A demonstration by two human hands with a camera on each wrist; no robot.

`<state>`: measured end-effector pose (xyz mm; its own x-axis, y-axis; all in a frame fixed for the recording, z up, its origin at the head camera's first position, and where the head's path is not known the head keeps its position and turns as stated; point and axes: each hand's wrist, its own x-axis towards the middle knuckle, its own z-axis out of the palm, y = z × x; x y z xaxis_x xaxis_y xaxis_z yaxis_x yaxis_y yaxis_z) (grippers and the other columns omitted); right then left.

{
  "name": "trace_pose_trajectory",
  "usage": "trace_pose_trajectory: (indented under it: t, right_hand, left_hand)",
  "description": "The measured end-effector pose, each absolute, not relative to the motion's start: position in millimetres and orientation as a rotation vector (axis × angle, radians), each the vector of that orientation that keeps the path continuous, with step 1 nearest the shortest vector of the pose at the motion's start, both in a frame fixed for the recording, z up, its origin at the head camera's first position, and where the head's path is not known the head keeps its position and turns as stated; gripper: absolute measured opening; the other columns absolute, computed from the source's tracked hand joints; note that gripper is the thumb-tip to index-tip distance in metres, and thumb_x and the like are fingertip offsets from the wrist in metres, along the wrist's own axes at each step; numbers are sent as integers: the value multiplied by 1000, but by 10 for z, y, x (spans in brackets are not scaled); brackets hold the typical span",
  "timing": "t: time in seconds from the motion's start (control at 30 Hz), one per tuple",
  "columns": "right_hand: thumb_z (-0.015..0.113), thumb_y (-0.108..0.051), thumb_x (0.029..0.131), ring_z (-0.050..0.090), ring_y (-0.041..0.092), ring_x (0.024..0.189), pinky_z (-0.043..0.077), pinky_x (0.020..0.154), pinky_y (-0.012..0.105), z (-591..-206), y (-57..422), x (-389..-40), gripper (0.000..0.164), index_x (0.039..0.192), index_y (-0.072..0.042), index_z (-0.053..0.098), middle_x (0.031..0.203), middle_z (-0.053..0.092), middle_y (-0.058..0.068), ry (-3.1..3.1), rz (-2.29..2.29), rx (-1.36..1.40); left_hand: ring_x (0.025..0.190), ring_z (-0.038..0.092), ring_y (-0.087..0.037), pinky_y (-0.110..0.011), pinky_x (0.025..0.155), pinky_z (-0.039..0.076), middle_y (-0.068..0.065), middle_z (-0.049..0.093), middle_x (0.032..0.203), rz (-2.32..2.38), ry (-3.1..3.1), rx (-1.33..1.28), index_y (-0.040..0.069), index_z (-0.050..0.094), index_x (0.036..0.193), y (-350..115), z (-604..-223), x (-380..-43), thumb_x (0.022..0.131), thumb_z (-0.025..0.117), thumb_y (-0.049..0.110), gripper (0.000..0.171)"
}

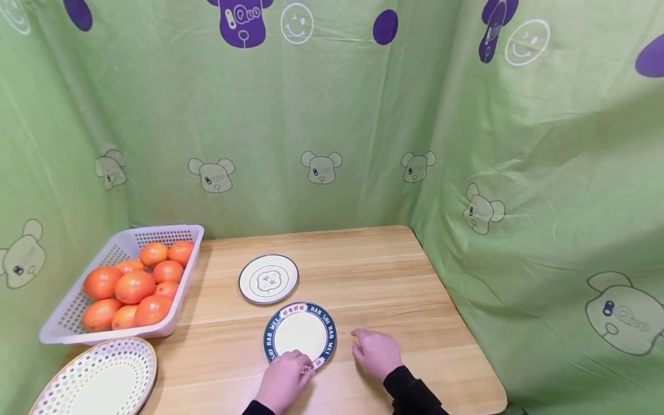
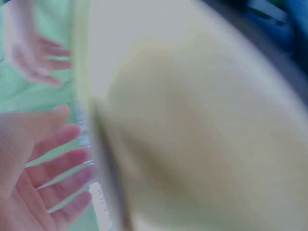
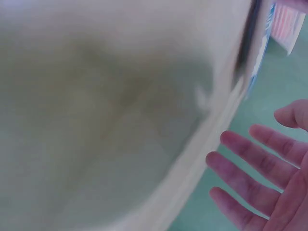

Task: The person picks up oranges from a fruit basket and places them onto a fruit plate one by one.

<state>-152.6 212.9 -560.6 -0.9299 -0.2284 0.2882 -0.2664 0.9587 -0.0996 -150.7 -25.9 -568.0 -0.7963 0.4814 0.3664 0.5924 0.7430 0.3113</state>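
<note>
A plate with a dark blue-green lettered rim (image 1: 328,340) lies on the wooden table in the head view. Over its near edge is my left hand (image 1: 284,380), hiding part of the rim. The left wrist view shows this hand (image 2: 43,168) with fingers apart, close to the plate's edge; whether they touch it I cannot tell. To the right of the plate, my right hand (image 1: 378,353) is above the table and apart from the plate. Its fingers (image 3: 250,183) are spread and hold nothing in the right wrist view. Behind the lettered plate sits a white plate with a thin dark rim (image 1: 268,279).
A pale lilac basket (image 1: 188,276) of orange-red round fruit (image 1: 135,286) stands at the left. In front of it is a dotted, brown-rimmed round dish (image 1: 140,369). Green curtains (image 1: 311,115) hang behind and along both sides of the table (image 1: 384,276).
</note>
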Motion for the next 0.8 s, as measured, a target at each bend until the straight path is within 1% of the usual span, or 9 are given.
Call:
trace_pose_trajectory:
  t: [0.07, 0.17, 0.27, 0.33, 0.4, 0.47, 0.6, 0.7, 0.8]
  right_hand:
    - [64, -28, 82, 65, 19, 86, 52, 71, 33, -5571, 1936, -1517, 28, 107, -13, 65, 100, 68, 4, -2836, 170, 489]
    - [61, -33, 85, 59, 22, 105, 47, 88, 40, -5579, 1612, -1455, 42, 122, -13, 58, 118, 61, 8, -2827, 83, 768]
    - [55, -45, 87, 49, 24, 119, 40, 95, 44, -5693, 1394, -1348, 57, 135, -17, 47, 133, 51, 6, -2810, -57, 1020]
    - [52, -50, 87, 47, 24, 122, 39, 96, 45, -5772, 1348, -1287, 61, 138, -19, 42, 137, 47, 3, -2799, -119, 1104]
    - [51, -52, 87, 47, 23, 122, 40, 95, 45, -5819, 1379, -1242, 60, 139, -21, 42, 136, 48, 0, -2820, -115, 1111]
    - [50, -49, 89, 48, 23, 121, 40, 95, 46, -5815, 1466, -1214, 56, 137, -21, 44, 135, 49, 0, -2854, -65, 1079]
    - [49, -45, 91, 46, 29, 123, 36, 97, 50, -5684, 1700, -1239, 49, 134, -21, 48, 135, 49, 2, -3006, 46, 953]
    - [47, -44, 92, 45, 34, 123, 34, 98, 54, -5614, 1878, -1396, 48, 132, -17, 50, 136, 48, 5, -3107, 67, 828]
    - [47, -44, 92, 42, 37, 123, 31, 99, 57, -5557, 1988, -1666, 51, 132, -12, 50, 136, 47, 9, -3202, 81, 705]
  left_hand:
    - [74, 61, -16, -38, 69, 49, 3, 65, 80, -673, -2715, -758, 16, 67, 81, -356, -5544, -1506, 77, 72, 25, 11]
    - [79, 63, -20, -42, 71, 50, -1, 67, 85, -703, -2731, -571, 15, 68, 84, -509, -5381, -1504, 79, 69, 22, 8]
    - [79, 64, -22, -42, 71, 50, -1, 67, 86, -701, -2736, -438, 15, 69, 85, -645, -5298, -1484, 80, 68, 19, 7]
    - [78, 65, -22, -42, 70, 50, -1, 68, 86, -714, -2745, -390, 15, 70, 87, -717, -5280, -1458, 81, 67, 19, 7]
    - [79, 65, -22, -42, 71, 50, 0, 68, 86, -732, -2760, -367, 15, 70, 87, -772, -5279, -1426, 82, 66, 18, 7]
    - [81, 65, -21, -41, 72, 50, 1, 68, 86, -756, -2768, -349, 15, 70, 87, -810, -5288, -1392, 82, 65, 17, 7]
    - [79, 65, -19, -38, 69, 51, 5, 68, 84, -752, -2729, -340, 17, 69, 84, -882, -5304, -1338, 81, 66, 14, 6]
    - [77, 66, -18, -37, 66, 51, 5, 68, 82, -745, -2691, -347, 17, 70, 83, -923, -5302, -1309, 80, 66, 12, 7]
    - [77, 66, -18, -37, 66, 51, 5, 68, 82, -756, -2685, -345, 16, 70, 84, -945, -5297, -1287, 80, 66, 12, 7]
